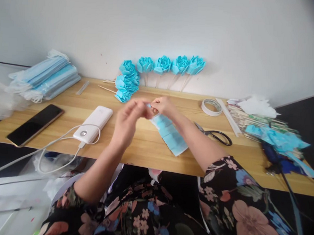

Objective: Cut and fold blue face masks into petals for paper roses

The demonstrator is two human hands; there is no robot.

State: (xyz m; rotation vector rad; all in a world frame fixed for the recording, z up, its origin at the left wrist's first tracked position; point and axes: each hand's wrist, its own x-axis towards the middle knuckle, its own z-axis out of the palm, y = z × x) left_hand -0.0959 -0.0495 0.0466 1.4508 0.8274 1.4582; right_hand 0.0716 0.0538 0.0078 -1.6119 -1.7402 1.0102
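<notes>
My left hand (132, 116) and my right hand (161, 105) meet above the middle of the table, fingertips pinched. Between them shows a small bit of blue non-woven fabric (149, 105), mostly hidden by the fingers. My left hand is slightly blurred. Under my right wrist, an overlapping row of light blue fabric pieces (172, 135) lies slantwise on the wood. Beyond the hands, several blue fabric flowers (163, 64) on thin sticks lean against the wall. More blue flowers (127, 82) lie stacked to their left, sticks pointing left. Right of my forearm are black-handled scissors (219, 136).
At left are a pile of blue face masks (49, 77), a black phone (35, 125) and a white power bank (94, 124) with a cable. To the right are a roll of tape (211, 107), white strips (228, 117), and a heap with blue scraps (278, 139). The wooden table (144, 155) ends near my body.
</notes>
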